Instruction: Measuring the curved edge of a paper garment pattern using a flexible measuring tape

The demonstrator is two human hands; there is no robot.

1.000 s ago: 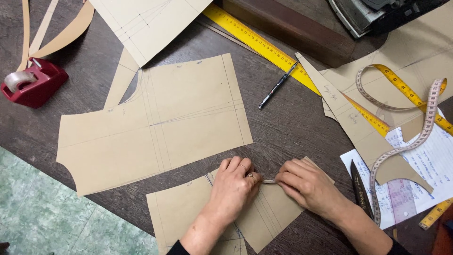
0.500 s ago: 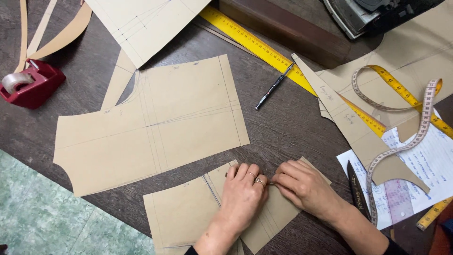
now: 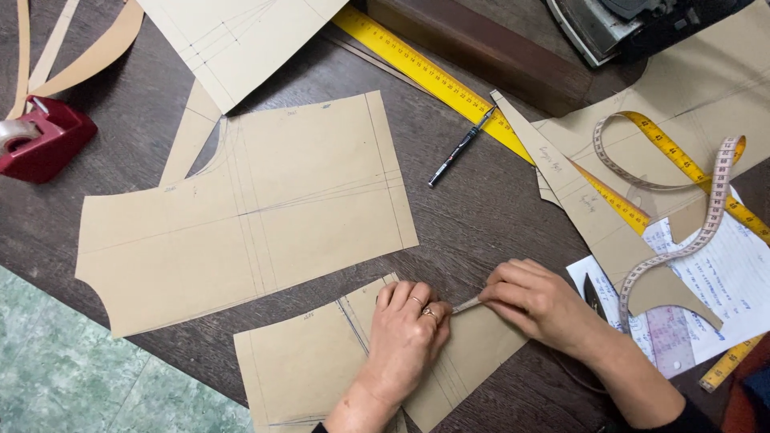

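Note:
A small brown paper pattern piece lies at the near edge of the dark wooden table. My left hand presses flat on it, fingers together, a ring on one finger. My right hand is just to its right, pinching a thin strip of clear tape that stretches toward my left fingers over the paper's edge. A larger brown pattern piece with pencil lines lies farther back, apart from both hands.
A red tape dispenser sits at the far left. A black pen and a long yellow ruler lie behind. At right are more pattern pieces, a measuring tape, printed sheets and scissors. An iron stands top right.
My left hand has shifted right along the small pattern piece toward my right hand. The view has drifted slightly. The strip between my hands is shorter now.

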